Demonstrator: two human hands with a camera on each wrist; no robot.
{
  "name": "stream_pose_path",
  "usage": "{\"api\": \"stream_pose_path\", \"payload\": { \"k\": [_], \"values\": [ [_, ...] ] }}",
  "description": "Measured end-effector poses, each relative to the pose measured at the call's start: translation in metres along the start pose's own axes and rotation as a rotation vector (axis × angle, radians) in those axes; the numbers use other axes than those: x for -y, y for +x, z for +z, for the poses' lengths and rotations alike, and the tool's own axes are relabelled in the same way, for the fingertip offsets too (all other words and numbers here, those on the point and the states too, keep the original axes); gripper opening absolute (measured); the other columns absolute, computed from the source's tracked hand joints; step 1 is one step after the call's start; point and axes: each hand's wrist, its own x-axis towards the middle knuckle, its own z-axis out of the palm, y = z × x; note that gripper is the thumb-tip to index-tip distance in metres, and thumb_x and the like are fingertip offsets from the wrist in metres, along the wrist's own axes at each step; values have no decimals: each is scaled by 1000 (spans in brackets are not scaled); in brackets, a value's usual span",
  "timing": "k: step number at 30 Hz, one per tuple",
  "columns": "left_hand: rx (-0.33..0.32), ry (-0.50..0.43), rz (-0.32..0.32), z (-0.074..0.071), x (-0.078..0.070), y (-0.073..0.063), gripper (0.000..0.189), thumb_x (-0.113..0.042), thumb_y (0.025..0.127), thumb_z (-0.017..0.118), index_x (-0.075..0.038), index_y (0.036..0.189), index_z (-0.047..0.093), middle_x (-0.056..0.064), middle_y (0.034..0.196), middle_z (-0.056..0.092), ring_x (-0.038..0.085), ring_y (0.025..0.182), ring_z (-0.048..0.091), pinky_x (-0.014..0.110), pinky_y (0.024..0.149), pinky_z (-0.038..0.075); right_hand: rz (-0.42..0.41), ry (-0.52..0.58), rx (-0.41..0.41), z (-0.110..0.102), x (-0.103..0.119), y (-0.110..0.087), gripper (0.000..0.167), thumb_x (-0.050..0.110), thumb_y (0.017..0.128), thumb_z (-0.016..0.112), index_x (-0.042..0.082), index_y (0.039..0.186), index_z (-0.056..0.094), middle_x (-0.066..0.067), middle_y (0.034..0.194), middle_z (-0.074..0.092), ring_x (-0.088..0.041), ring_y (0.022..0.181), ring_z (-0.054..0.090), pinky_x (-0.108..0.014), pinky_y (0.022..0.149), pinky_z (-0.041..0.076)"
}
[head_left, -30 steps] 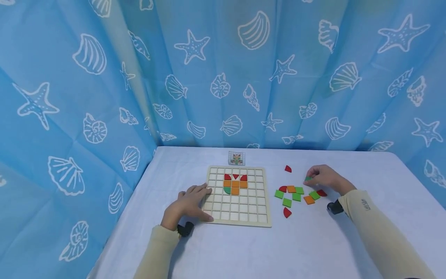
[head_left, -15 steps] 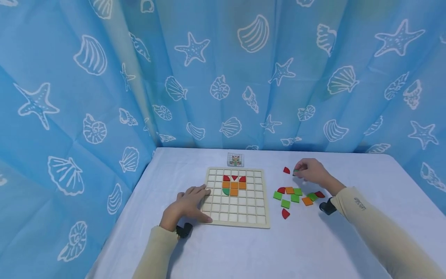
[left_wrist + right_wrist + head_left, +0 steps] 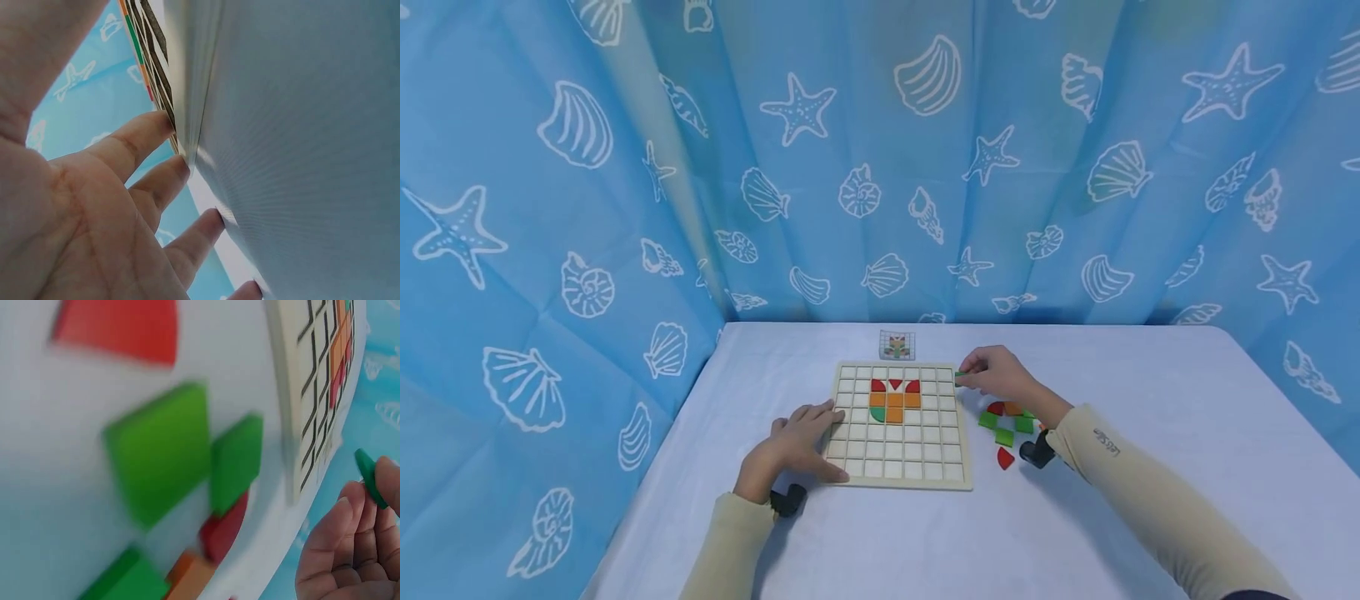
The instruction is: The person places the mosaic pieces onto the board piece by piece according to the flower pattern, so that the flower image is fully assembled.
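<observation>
A pale grid board (image 3: 930,475) lies on the table. Set in its cells are red pieces (image 3: 913,387), several orange squares (image 3: 895,400) and a green quarter-circle tile (image 3: 877,414). Fingers spread, my left hand (image 3: 793,446) rests along the board's left edge; in the left wrist view its fingertips (image 3: 164,122) touch the rim and the table. My right hand (image 3: 1003,375) pinches a thin green tile (image 3: 369,477) between thumb and finger, beside the board's upper right corner. The fingers partly cover this tile, so its full shape is hidden.
Right of the board lie loose green squares (image 3: 1003,437), red quarter-circle pieces (image 3: 1005,458) and orange squares (image 3: 1012,408), some hidden by the right forearm. A small pattern card (image 3: 897,344) is behind the board. A blue shell-print curtain (image 3: 850,167) hangs beyond the table.
My right hand has carried the green tile leftward from beyond the loose pieces to the board's upper right corner. The left hand stays at the board's edge.
</observation>
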Motion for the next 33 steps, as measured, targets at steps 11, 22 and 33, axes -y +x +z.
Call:
{"api": "stream_pose_path", "payload": {
  "k": [11,22,33],
  "values": [
    [-6,3,-3,-2,0,-1,100,-54,68,85,-21,151,40,3,164,28,33,149,24,66,113,23,-21,76,72,34,22,-3,14,20,89,73,9,95,70,-5,84,67,-18,73,60,-27,64,52],
    [10,1,-25,-1,-3,0,100,-51,68,87,-22,152,39,3,164,26,32,150,23,65,115,22,-129,14,147,52,34,-11,6,16,89,74,10,91,72,-1,86,69,-14,73,58,-26,68,51],
    [3,-5,-4,-3,-2,-1,100,-52,68,86,-21,151,40,3,164,27,32,149,24,65,113,24,-186,-156,168,66,37,-2,6,20,89,75,14,86,74,4,77,68,-12,72,55,-25,67,48]
  ]
}}
